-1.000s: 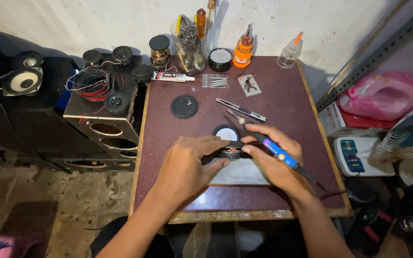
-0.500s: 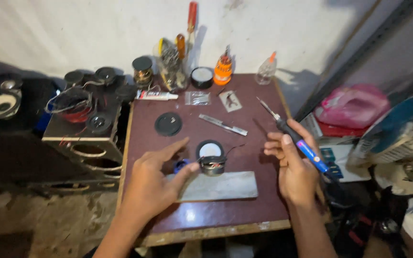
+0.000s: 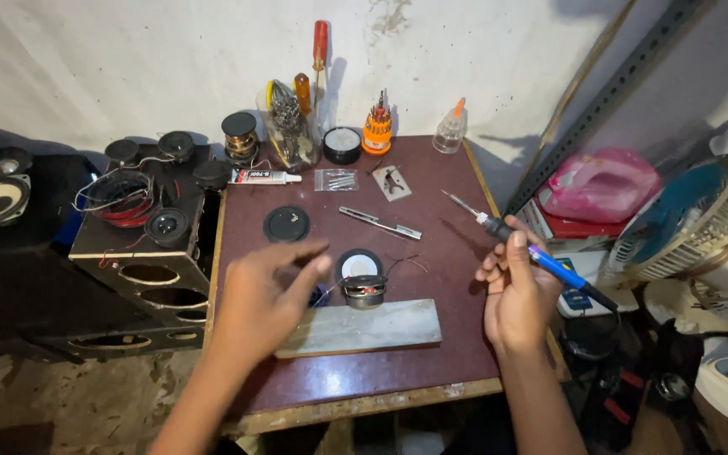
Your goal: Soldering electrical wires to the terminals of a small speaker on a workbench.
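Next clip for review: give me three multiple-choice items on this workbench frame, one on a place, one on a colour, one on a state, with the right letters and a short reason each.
1. Where does the small round black speaker driver sit?
A. On the dark red tabletop, at the far edge of the pale stone slab
B. On top of the black speaker cabinet
C. Inside the white fan

2. What colour is the handle of the soldering iron?
A. Orange
B. Blue
C. Green

3. What is the right hand doing?
A. Lying flat on the table
B. Gripping the soldering iron, tip raised
C. Holding the clear glue bottle

Answers
1. A: the driver rests on the table against the slab's far edge, just past the left hand.
2. B: the grip beyond the fingers is blue.
3. B: the fingers wrap the iron, its metal tip pointing up and away above the table.
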